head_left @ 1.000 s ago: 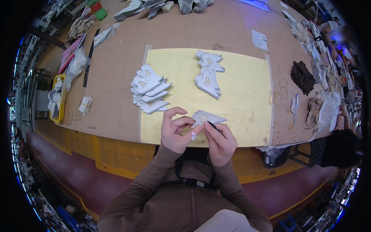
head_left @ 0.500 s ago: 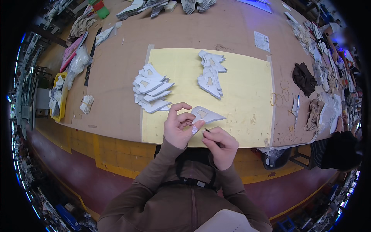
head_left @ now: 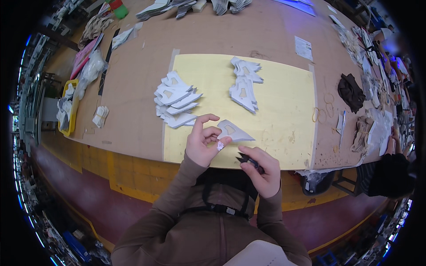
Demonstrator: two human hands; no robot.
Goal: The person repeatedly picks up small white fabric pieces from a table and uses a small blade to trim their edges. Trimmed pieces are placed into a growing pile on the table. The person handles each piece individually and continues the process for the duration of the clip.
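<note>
Rightward from left fingers point(head_left: 225, 141) pinched on it — white panel point(head_left: 242, 134) — black tool point(head_left: 250, 162) in closed right fingers point(head_left: 261, 156).

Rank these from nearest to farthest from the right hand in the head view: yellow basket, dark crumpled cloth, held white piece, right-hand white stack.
From the right hand:
1. White piece: ahead and left, in the left hand.
2. Right-hand white stack: farther ahead.
3. Dark crumpled cloth: off to the right.
4. Yellow basket: far left.
</note>
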